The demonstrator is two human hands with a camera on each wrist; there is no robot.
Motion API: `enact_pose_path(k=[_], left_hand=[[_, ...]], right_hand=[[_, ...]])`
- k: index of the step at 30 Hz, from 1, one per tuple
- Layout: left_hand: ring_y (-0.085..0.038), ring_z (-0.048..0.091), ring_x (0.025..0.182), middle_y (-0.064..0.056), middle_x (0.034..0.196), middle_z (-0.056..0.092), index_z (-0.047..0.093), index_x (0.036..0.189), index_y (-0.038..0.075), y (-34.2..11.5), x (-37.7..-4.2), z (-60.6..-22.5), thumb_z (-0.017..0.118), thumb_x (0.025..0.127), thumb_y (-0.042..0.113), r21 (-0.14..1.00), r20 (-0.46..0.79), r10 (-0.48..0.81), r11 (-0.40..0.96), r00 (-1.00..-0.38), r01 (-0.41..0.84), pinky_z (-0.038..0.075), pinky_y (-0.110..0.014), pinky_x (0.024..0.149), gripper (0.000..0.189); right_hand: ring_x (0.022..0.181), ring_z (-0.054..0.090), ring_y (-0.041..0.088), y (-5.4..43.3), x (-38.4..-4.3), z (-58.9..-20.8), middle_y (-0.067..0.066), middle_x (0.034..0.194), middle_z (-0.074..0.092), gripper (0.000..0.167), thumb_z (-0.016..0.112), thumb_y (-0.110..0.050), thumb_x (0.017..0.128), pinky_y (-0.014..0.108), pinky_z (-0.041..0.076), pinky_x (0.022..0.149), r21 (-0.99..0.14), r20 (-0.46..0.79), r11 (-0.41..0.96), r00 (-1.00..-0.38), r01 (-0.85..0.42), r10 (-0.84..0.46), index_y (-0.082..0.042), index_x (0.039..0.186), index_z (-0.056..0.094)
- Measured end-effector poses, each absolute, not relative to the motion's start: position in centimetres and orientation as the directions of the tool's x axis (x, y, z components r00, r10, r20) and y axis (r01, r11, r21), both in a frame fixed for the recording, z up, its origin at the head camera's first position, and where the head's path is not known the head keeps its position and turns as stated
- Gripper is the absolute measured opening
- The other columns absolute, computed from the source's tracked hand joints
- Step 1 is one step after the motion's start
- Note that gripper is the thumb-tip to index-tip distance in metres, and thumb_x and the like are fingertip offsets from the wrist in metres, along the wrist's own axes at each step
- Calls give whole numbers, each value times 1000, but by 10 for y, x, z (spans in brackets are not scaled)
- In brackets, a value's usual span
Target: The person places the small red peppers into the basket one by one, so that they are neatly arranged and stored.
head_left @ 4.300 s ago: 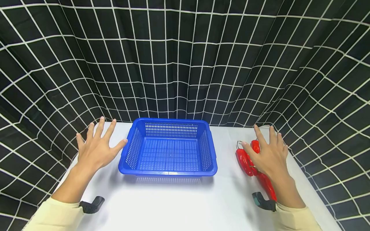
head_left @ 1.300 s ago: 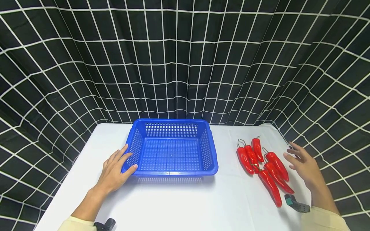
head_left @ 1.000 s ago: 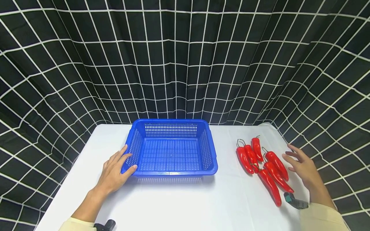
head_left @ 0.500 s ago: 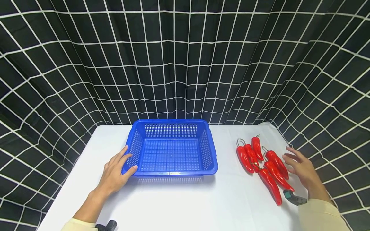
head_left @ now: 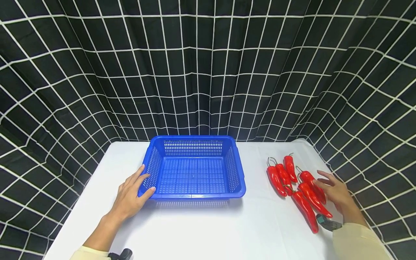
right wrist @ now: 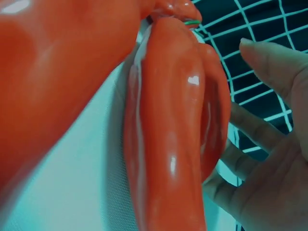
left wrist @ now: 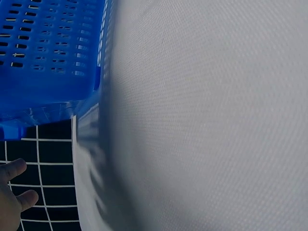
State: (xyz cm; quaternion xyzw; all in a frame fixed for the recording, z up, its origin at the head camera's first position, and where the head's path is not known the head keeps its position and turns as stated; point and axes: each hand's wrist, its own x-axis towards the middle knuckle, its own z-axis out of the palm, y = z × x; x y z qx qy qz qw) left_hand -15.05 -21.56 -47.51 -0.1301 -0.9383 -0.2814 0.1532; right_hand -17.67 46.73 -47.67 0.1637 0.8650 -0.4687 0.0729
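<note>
A blue plastic basket (head_left: 191, 196) with slotted walls stands mid-table. My left hand (head_left: 128, 196) is at its left side, fingers extended over the rim in the head view; the left wrist view shows only two fingertips (left wrist: 27, 198), so contact is unclear. Several red peppers (head_left: 304, 209) with thin stems lie grouped on the right. Beside the rightmost pepper (head_left: 307, 177) is my right hand (head_left: 339, 195), its thumb over that pepper in the head view. In the right wrist view its fingers (right wrist: 257, 127) spread alongside a pepper (right wrist: 216, 96), thumb apart, nothing gripped.
A white cloth covers the table (head_left: 201, 231). Dark curtain (head_left: 208, 65) with a white grid rises behind and on both sides. White surface lies between the basket and the peppers, and in front of the basket.
Both hands came down from being held spread above the table; the left went to the basket's side. The right swung outward, then shifted left onto the rightmost pepper. Basket and peppers stay put.
</note>
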Motion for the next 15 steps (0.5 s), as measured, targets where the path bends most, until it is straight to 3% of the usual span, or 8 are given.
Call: enact_pose_path(k=[6,12,15], left_hand=[[-42,29,135,-11,155,28,55,131,5,-215,-151,-476,62,90,41,483,361,158,812,-919,329,26,-63,96,55],[-43,31,134,-12,155,29,56,130,5,-215,-151,-475,63,90,40,481,378,163,807,-912,343,27,-63,94,53],[-44,32,133,-13,154,30,57,129,5,-215,-151,-476,63,90,40,482,384,164,804,-909,349,27,-63,93,53]], right_hand=[[126,32,57,466,-179,-483,38,144,25,92,66,-47,88,56,49,84,-735,-296,562,-925,380,239,-5,153,15],[115,44,56,463,-184,-482,41,133,34,88,71,-37,87,42,58,66,-669,-285,624,-915,404,286,-1,151,21],[110,48,55,465,-186,-480,41,127,38,87,71,-35,88,43,58,66,-631,-281,667,-918,397,280,1,150,22]])
